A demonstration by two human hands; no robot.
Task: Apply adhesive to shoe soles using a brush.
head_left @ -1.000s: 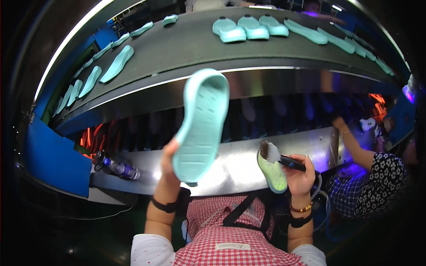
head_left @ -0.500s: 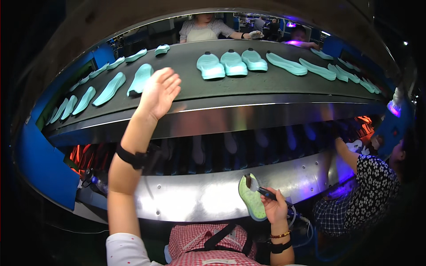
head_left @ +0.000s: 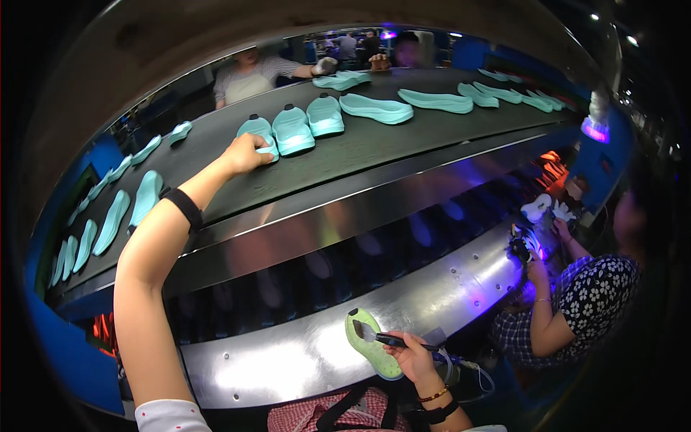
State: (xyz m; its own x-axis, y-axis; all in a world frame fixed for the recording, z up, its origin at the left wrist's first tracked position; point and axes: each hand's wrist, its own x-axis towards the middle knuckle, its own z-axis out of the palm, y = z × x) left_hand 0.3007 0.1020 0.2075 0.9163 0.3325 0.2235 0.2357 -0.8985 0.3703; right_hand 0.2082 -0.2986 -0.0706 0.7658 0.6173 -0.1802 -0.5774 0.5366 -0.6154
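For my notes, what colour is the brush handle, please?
The brush handle is mostly black, clearest in the head view.

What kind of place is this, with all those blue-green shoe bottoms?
Probably a shoe factory! Many turquoise soles lie along a long dark belt, the person's right hand holds a brush by a green sole, and another worker stands across the belt.

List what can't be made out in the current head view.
Head view:
Leftmost black-tabbed sole: near end partly covered by left grip.
Brush handle: partly covered by right grip.
Green sole: patch beneath the brush hidden.
Checked apron: cut off by lower edge.
Far-right soles: too small for detail.
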